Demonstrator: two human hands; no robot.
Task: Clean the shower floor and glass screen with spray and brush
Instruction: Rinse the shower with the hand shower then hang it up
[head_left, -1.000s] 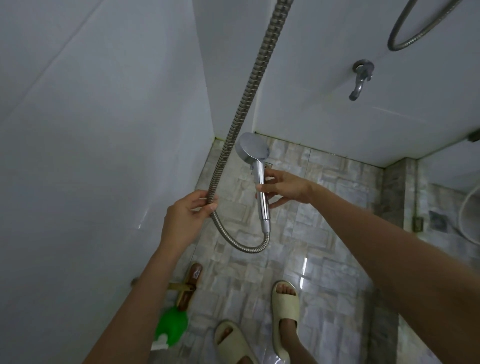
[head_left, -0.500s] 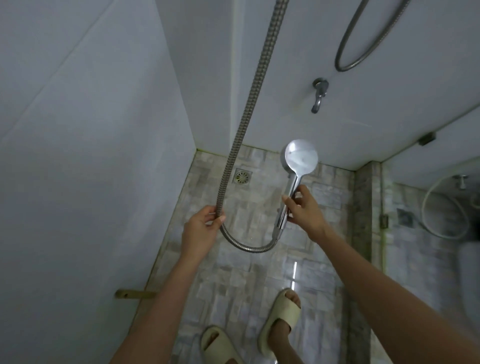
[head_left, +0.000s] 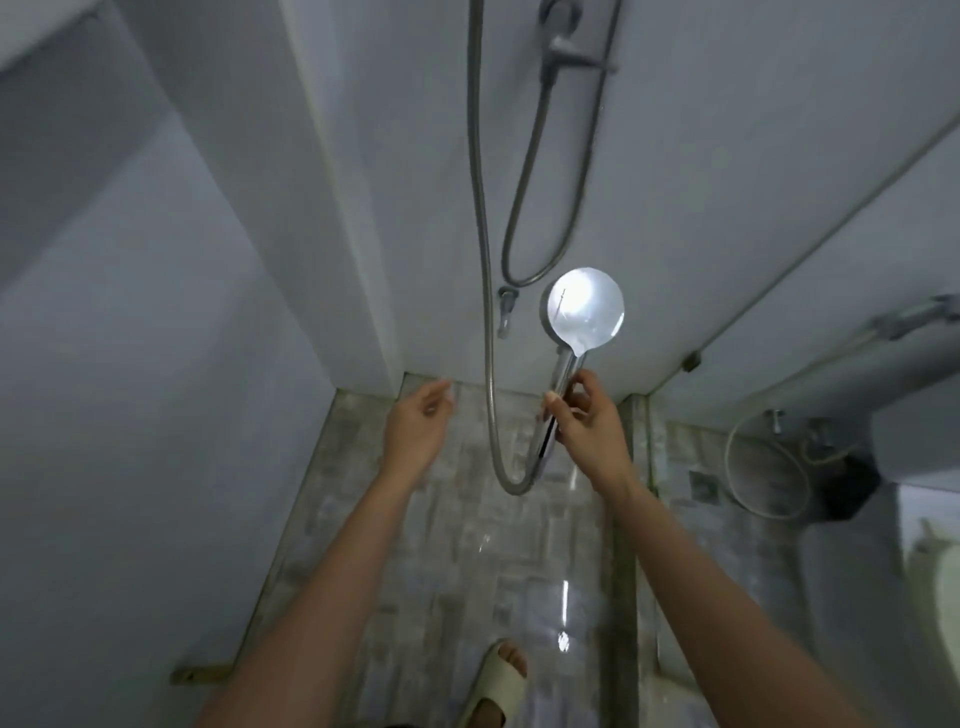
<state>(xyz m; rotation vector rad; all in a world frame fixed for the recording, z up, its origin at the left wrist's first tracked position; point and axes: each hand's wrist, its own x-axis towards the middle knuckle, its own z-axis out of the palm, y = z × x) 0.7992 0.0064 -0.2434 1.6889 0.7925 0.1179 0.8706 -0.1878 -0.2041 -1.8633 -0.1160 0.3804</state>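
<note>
A round chrome handheld shower head (head_left: 582, 309) sits just above the middle of the frame, its bright face turned toward the camera and its slim handle pointing down. The right hand (head_left: 587, 421) holds that handle from the right, its grip pinching the handle between thumb and curled fingertips. From the handle's lower end a ribbed metal hose (head_left: 487, 312) curves in a U and climbs straight to the top edge of the frame. The left hand (head_left: 415, 431), left of the hose and apart from it, is blurred; its grip is loosely spread and holds nothing. Behind, on the white back wall, a second thinner hose loop (head_left: 545, 208) hangs from a grey wall bracket (head_left: 558, 31), with a small chrome tap (head_left: 506, 306) near its lowest point. The wet grey stone-tiled shower floor (head_left: 452, 545) fills the lower centre, between the two forearms. The clear glass screen (head_left: 753, 364) stands along the floor's right edge, filling the right side of the frame. A foot in a pale slipper (head_left: 498, 680) stands at bottom centre.
</note>
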